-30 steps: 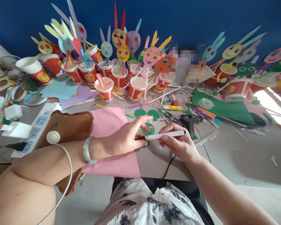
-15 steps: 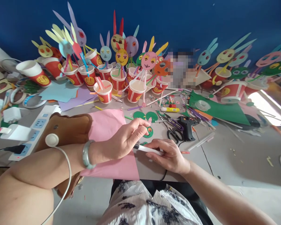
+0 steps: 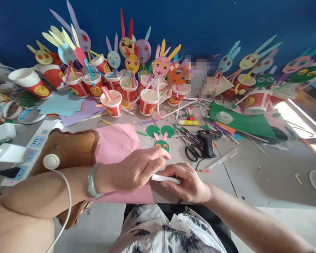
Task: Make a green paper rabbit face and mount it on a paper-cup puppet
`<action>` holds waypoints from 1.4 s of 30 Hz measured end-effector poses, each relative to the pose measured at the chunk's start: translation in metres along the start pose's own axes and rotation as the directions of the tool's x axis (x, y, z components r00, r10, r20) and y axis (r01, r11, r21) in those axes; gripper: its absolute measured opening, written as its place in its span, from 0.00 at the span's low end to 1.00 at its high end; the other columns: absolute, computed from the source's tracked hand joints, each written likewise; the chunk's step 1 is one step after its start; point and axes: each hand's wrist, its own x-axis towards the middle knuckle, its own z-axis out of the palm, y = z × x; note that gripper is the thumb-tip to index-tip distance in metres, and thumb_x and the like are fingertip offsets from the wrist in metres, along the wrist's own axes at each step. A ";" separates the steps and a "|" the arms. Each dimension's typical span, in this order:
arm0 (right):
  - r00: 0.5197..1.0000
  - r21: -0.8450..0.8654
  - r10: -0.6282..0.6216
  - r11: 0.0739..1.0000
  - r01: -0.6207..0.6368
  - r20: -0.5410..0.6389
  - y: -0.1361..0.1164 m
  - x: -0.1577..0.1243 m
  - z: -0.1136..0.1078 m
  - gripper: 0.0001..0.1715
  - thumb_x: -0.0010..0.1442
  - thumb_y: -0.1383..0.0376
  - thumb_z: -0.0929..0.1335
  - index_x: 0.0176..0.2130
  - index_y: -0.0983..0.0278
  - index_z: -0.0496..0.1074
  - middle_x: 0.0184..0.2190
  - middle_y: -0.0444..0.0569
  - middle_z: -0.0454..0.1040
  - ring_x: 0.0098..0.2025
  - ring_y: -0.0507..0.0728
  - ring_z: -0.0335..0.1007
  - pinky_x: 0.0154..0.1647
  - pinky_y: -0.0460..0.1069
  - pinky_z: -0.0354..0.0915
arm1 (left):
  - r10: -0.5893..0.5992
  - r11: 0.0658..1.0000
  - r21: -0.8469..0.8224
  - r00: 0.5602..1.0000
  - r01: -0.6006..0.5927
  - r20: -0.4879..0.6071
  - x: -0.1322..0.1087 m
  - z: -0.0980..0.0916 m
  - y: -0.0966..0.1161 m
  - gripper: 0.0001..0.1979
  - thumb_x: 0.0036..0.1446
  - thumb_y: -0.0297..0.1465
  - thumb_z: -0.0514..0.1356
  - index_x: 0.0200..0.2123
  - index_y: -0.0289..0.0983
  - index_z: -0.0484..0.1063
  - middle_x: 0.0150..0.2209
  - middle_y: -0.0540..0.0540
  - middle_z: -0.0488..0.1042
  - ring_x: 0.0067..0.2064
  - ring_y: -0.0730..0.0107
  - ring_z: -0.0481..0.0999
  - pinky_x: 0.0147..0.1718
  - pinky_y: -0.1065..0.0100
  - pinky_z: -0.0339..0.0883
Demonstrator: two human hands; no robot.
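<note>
white pen (image 3: 164,179) has come closer in, pinched in right hand (image 3: 188,183) (left hand (image 3: 139,168): can't tell its grip)

Right hand (image 3: 189,182) holding a white pen (image 3: 165,178), left hand (image 3: 137,169) near its end, green paper face (image 3: 162,145) just beyond.

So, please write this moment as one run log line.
right hand: holds white pen | left hand: beside pen, grasp unclear | ahead: green paper face, between pink paper and glue gun
</note>
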 end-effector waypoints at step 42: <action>0.617 -0.632 0.398 0.111 -0.767 -0.679 0.003 -0.050 -0.146 0.15 0.65 0.56 0.65 0.40 0.61 0.77 0.36 0.56 0.77 0.37 0.63 0.71 0.34 0.53 0.60 | 0.153 0.727 0.676 0.988 -0.120 0.011 0.010 0.008 -0.039 0.10 0.66 0.26 0.54 0.40 0.35 0.76 0.50 0.41 0.78 0.54 0.55 0.70 0.50 0.56 0.64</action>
